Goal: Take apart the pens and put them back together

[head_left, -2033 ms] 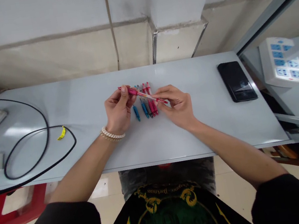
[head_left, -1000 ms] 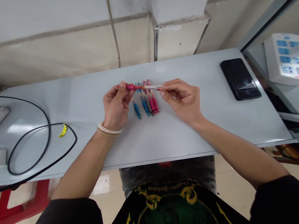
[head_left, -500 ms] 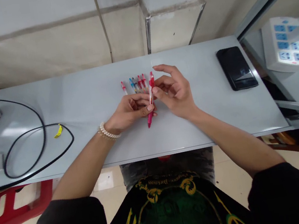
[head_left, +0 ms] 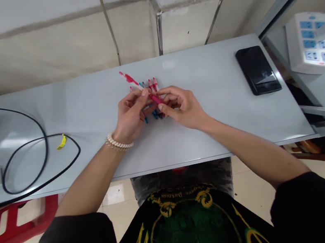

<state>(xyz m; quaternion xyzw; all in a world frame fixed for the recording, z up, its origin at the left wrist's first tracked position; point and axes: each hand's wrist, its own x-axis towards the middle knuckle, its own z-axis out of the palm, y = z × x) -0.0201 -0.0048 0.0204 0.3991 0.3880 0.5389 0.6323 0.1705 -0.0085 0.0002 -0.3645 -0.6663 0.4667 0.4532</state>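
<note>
Red pen [head_left: 139, 85] pinched between my left hand [head_left: 132, 116] and right hand [head_left: 181, 107], above the grey desk [head_left: 215, 137], phone [head_left: 257, 70] near its right edge.

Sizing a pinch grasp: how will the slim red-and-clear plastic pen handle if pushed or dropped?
The slim red-and-clear plastic pen is probably stiff and light; its thin barrel looks rigid, pinched between the left hand and right hand. Being round, it would likely roll on the smooth grey tabletop. Its glossy surface may be slightly slippery.
</note>
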